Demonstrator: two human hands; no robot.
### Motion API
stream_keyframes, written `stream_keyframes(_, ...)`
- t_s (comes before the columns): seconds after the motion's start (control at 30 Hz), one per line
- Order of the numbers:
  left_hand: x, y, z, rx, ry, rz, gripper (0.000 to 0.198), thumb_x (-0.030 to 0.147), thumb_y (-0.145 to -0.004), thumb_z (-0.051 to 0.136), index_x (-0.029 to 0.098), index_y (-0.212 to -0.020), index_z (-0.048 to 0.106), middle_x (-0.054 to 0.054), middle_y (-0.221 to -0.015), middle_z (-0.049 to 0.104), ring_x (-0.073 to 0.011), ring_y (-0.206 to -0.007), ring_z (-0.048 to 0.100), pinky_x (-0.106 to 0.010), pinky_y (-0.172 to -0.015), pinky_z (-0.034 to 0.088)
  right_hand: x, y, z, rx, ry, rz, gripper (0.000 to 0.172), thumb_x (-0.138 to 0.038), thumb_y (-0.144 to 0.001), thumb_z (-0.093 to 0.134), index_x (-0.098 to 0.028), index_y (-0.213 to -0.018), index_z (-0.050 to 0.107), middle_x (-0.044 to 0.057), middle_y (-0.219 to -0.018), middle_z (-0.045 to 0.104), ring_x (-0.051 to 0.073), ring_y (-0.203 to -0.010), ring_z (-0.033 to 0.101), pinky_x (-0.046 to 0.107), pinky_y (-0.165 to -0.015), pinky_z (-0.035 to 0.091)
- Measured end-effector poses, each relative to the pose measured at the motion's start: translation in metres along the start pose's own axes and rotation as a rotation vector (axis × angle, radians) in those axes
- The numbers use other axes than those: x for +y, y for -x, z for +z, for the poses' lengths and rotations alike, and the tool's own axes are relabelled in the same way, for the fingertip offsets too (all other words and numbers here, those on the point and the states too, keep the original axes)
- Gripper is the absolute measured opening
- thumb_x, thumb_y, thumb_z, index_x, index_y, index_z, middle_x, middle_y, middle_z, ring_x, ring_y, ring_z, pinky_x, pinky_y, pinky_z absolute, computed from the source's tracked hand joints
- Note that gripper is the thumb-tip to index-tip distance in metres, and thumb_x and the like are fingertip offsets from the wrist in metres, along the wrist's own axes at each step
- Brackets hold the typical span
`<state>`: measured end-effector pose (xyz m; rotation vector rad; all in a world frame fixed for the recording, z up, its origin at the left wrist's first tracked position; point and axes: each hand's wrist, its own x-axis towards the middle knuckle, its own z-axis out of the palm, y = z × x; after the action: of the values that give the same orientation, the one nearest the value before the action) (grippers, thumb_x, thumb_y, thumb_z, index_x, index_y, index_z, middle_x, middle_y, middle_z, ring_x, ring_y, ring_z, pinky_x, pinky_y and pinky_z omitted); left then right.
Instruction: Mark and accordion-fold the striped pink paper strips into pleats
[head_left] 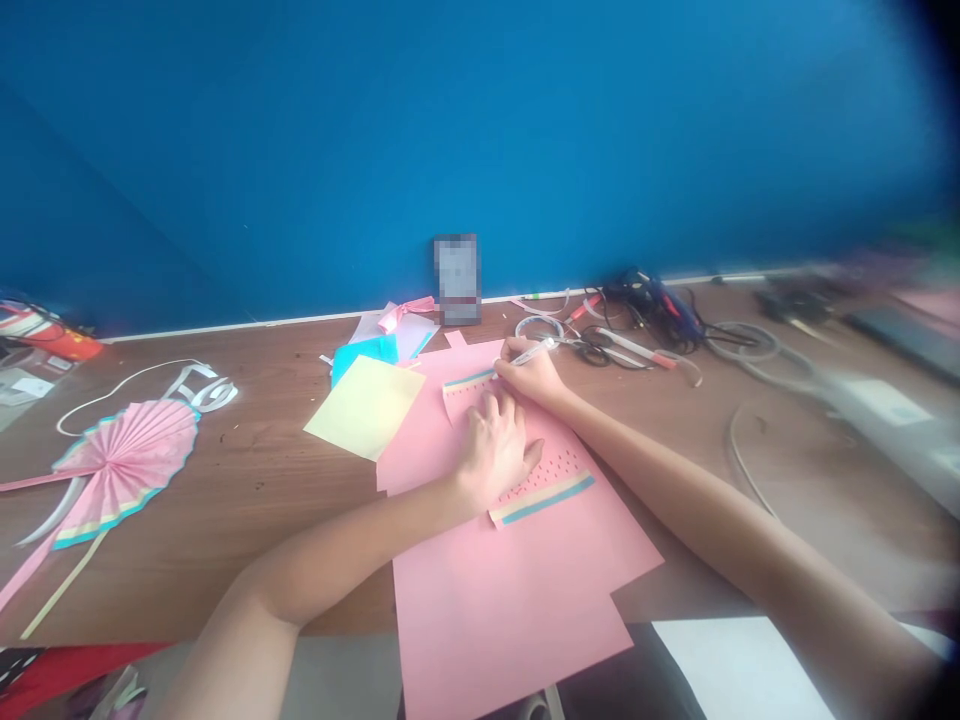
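My left hand point(495, 445) lies flat, fingers spread, pressing down a pink paper strip point(551, 475) that has yellow and blue bands at its ends and rows of small dots. My right hand point(529, 375) is closed round a white pen point(534, 351), its tip at the strip's far end near the striped edge. The strip rests on larger pink paper sheets point(510, 590) spread over the brown wooden table point(247, 480).
A yellow sheet point(365, 405) and blue paper point(365, 352) lie left of the pink sheets. A pink folded paper fan point(124, 465) lies far left. Scissors, markers and cables point(645, 320) sit at the back right. A phone point(457, 280) leans on the blue wall.
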<state>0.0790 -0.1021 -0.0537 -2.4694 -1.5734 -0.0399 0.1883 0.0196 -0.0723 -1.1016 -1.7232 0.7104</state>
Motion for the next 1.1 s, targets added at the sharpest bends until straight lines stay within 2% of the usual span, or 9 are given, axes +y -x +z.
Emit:
stream_keyframes(0.3,-0.002,-0.001,-0.002,-0.017,-0.026,0.010,0.058,0.052,-0.093,0.034,0.008,-0.125,0.053,-0.022,-0.129,0.051,-0.0336,-0.111,0.046,-0.043,-0.080,0.044,-0.001,0.000,-0.001,-0.017,0.023,-0.013,0.016,-0.015,-0.064,0.054,-0.020,-0.053,0.043,-0.005,-0.053,0.046,0.010,-0.055,0.040,0.027,-0.057,0.033)
stream_keyframes(0.47,-0.001,-0.001,-0.003,-0.013,-0.038,0.013,0.060,0.051,-0.093,0.033,0.007,-0.130,0.050,-0.022,-0.134,0.048,-0.0334,-0.110,0.047,-0.042,-0.077,0.044,0.000,-0.001,-0.008,0.072,-0.051,0.080,0.019,-0.021,-0.068,0.056,-0.020,-0.054,0.043,-0.004,-0.053,0.046,0.010,-0.054,0.040,0.026,-0.053,0.031)
stream_keyframes(0.6,-0.001,0.000,-0.002,-0.018,-0.042,-0.014,0.062,0.051,-0.092,0.034,0.006,-0.130,0.049,-0.023,-0.135,0.047,-0.0357,-0.112,0.046,-0.043,-0.076,0.044,0.004,-0.003,-0.010,0.033,-0.068,0.088,0.024,-0.028,-0.071,0.060,-0.020,-0.056,0.044,-0.004,-0.053,0.048,0.011,-0.054,0.041,0.026,-0.053,0.032)
stream_keyframes(0.73,-0.003,0.001,-0.001,-0.020,-0.030,-0.017,0.059,0.052,-0.091,0.034,0.009,-0.129,0.050,-0.021,-0.137,0.046,-0.0363,-0.115,0.045,-0.045,-0.079,0.043,0.006,-0.003,-0.010,-0.013,-0.069,0.043,0.021,-0.022,-0.067,0.061,-0.020,-0.057,0.042,-0.005,-0.055,0.045,0.010,-0.054,0.039,0.025,-0.052,0.031)
stream_keyframes(0.9,-0.004,0.000,-0.001,-0.010,-0.047,0.006,0.060,0.052,-0.091,0.035,0.007,-0.129,0.049,-0.022,-0.136,0.047,-0.0353,-0.112,0.046,-0.046,-0.079,0.044,0.005,-0.003,-0.010,-0.063,-0.055,0.023,0.017,-0.019,-0.066,0.058,-0.020,-0.057,0.044,-0.005,-0.055,0.046,0.010,-0.054,0.040,0.025,-0.053,0.031)
stream_keyframes(1.1,-0.004,-0.001,0.000,0.002,-0.051,0.014,0.061,0.053,-0.090,0.037,0.006,-0.126,0.050,-0.023,-0.132,0.049,-0.0363,-0.113,0.046,-0.047,-0.078,0.044,0.003,-0.004,-0.010,-0.069,-0.023,0.004,0.014,-0.018,-0.066,0.057,-0.019,-0.057,0.046,-0.004,-0.055,0.048,0.010,-0.054,0.041,0.025,-0.053,0.032)
